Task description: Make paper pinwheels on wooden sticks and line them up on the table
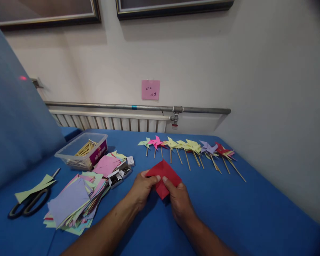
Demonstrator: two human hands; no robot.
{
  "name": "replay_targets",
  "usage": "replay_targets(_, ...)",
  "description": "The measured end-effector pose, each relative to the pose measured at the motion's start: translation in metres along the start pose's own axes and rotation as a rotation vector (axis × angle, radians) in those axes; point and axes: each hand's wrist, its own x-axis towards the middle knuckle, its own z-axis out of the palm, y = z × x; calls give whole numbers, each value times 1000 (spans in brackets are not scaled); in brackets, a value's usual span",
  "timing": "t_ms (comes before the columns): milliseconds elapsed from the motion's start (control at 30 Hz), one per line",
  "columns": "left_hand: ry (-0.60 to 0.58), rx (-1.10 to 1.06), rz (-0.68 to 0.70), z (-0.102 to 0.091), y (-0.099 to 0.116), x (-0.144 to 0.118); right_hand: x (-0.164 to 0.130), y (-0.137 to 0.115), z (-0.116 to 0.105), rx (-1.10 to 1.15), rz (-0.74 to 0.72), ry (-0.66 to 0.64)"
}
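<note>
Both my hands hold a folded red paper square [164,175] just above the blue table [250,209]. My left hand [142,187] pinches its left edge with thumb and fingers. My right hand [179,202] grips its lower right part, thumb on top. A row of finished paper pinwheels on wooden sticks [192,151] lies beyond the paper, in green, pink, yellow, purple and red.
A stack of coloured paper squares [74,204] lies at the left, with black scissors [29,206] and green scraps [33,188] beside it. A clear plastic box of sticks [81,151] and small boxes of pins [120,174] stand behind. A radiator and pipe run along the wall.
</note>
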Motion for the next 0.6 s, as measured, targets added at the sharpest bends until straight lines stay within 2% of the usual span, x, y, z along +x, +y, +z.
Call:
replay_targets(467,9,39,-1,1,-1,-1,-1,-7,5,48,-10,-11)
replay_targets(600,-27,93,19,-1,-1,0,2,-6,1,-20,-25,3)
